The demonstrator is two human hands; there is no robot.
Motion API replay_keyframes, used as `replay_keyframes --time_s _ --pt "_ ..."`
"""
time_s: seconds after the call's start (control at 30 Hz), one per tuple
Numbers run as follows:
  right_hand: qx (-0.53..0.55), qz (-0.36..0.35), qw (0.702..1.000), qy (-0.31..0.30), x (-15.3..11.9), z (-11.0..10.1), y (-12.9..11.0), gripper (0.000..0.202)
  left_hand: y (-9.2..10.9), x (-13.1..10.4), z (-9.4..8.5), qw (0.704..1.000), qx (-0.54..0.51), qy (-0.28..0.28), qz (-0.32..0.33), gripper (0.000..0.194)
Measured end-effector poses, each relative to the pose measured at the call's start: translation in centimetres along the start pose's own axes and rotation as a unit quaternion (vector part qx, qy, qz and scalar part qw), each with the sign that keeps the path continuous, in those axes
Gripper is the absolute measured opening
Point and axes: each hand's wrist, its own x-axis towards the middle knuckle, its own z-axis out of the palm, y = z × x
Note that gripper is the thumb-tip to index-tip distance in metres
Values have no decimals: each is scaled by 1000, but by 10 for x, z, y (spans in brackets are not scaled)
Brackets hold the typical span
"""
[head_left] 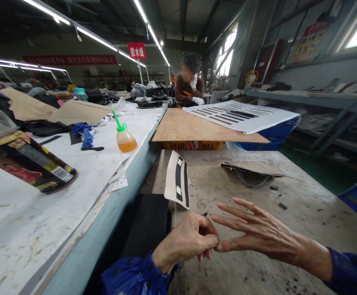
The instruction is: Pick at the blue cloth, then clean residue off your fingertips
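Note:
Over the worn grey table (313, 192), my left hand (187, 239) is closed, its thumb and fingers pinched at the tip of my right thumb. Whether anything small lies in that pinch is too fine to tell. My right hand (252, 231) has its fingers spread and holds nothing. Just beyond my left hand rests a curved cream piece (169, 180) with black strips and two small white patches. A dark, curved bag-like piece (249, 174) with a beige top lies farther back on the table. Small black scraps (283, 206) sit near it.
At left, a white-covered bench (105, 164) bears a bottle of amber liquid (126, 141) with a green nozzle and a large labelled jar (28, 159). Ahead are a wooden board (190, 125) and a slotted white sheet (258, 116). A person (181, 90) wearing white gloves is behind them.

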Motion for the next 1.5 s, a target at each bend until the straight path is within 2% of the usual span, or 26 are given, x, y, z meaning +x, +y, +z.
replay_keyframes --time_s 0.23,0.4,0.6,0.73,0.8,0.9,1.07,1.2,1.33,1.5 --pt "8 31 999 9 -7 2 -3 61 5 -2 1 996 -58 3 60 21" --pt "17 39 999 -1 -13 0 -2 63 9 -2 3 991 -87 36 101 21" --pt "80 39 996 1 -17 -2 -4 56 7 -3 3 991 -74 -8 112 16" --pt "124 41 991 5 -16 -3 -7 59 7 -4 2 990 -69 -40 120 13" --pt "155 44 987 2 -14 -5 -9 52 7 -4 3 988 -71 -56 126 14" --pt "246 65 967 -3 -14 -7 -16 44 7 -6 3 985 -73 -78 139 20" --pt "350 107 930 -33 -18 -2 -28 51 7 -6 3 981 -53 -98 162 34" --pt "390 127 911 -40 -17 -1 -31 51 8 -6 3 978 -1 -77 194 26" --pt "417 176 890 -45 -16 -7 -37 60 10 -7 2 966 73 -44 243 18" --pt "512 242 824 -7 -16 -15 -53 53 14 -10 0 958 112 -43 260 15"
